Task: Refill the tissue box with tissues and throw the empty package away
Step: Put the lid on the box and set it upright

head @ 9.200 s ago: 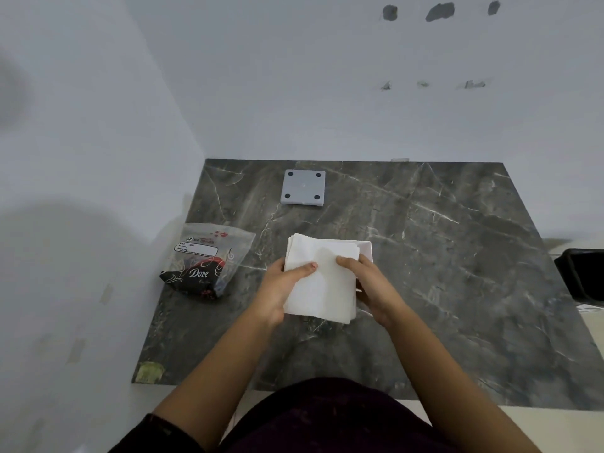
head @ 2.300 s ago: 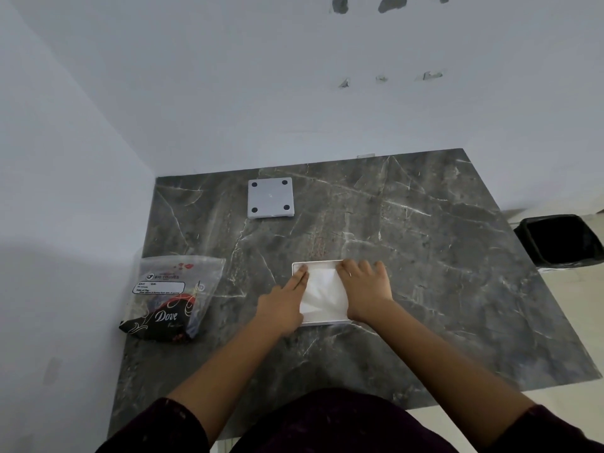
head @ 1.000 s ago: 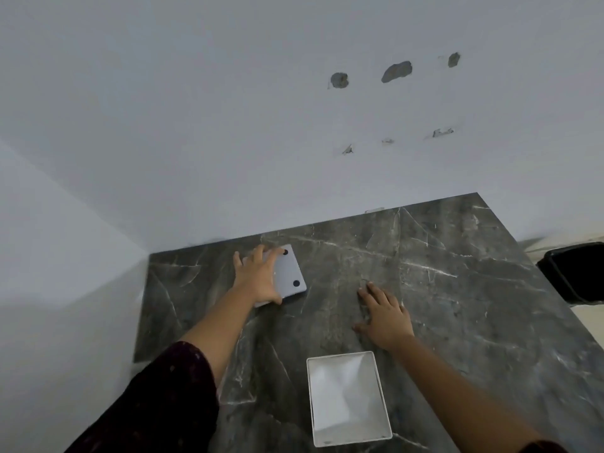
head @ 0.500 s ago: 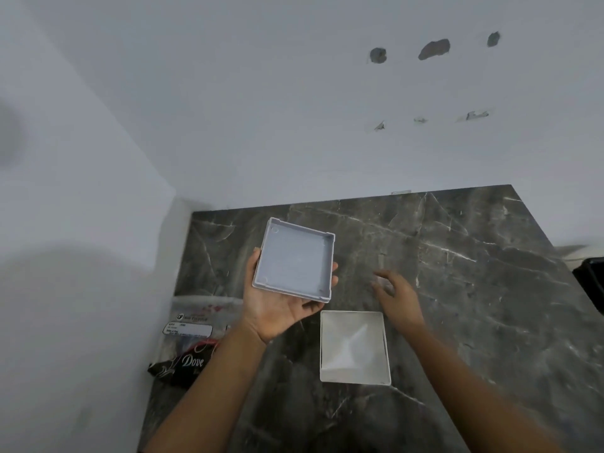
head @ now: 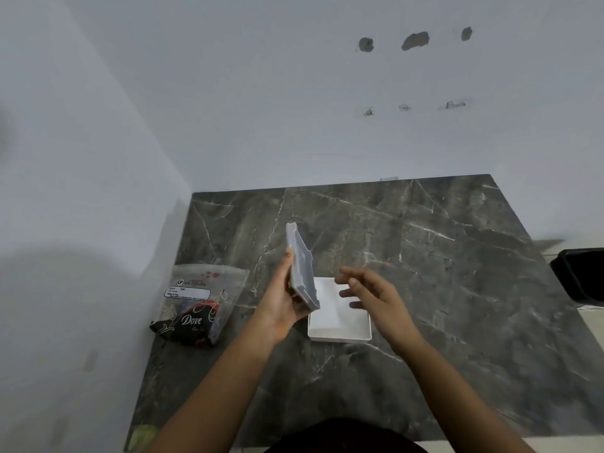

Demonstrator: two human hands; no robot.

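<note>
On the dark marble worktop point(head: 441, 289) sits the white square tissue box point(head: 340, 325), tissues inside. Left hand point(head: 281, 302) has its grip around the tilted grey plastic lid point(head: 302, 266); right hand point(head: 376, 299) hovers, fingers spread wide. Clear Dove package point(head: 199, 302) lies left.

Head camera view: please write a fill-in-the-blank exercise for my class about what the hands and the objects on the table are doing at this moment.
1. The grey lid is held on edge by the ____ hand.
2. The right hand hovers open over the white ____.
3. The tissue package printed "Dove" lies to the ____ of the box.
4. A black bin stands beyond the table's ____ edge.

Missing words: left; tissue box; left; right
</note>
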